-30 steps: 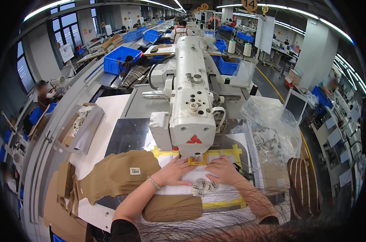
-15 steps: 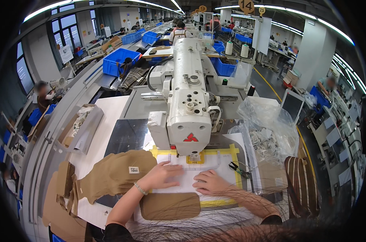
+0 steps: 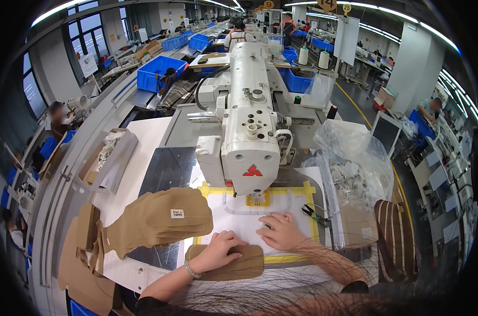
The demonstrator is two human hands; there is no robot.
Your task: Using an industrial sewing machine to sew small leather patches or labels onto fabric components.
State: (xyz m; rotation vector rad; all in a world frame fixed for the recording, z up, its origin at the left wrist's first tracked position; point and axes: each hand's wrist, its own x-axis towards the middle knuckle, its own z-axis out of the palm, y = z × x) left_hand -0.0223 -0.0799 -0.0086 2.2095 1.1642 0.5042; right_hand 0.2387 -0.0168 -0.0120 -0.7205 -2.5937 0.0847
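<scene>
In the head view, a tan rounded fabric piece (image 3: 229,262) is seen lying flat at the near edge of the worktop (image 3: 144,142), its long axis running left to right across the person's front. The left hand (image 3: 221,249) is laid palm down on the upper left part of this piece, fingers curled loosely and pressing; nothing is pinched, so its grip is not closed on anything. The right hand (image 3: 281,231) is spread flat, its grip open, on the white template sheet (image 3: 239,221) inside the yellow-taped frame (image 3: 308,188), just beyond and to the right of the fabric piece. The sewing machine head (image 3: 249,131) stands farther away, directly behind both hands. A stack of tan cut pieces (image 3: 160,218) lies to the left, apart from the hands. The left hand is therefore the nearer one to the piece.
</scene>
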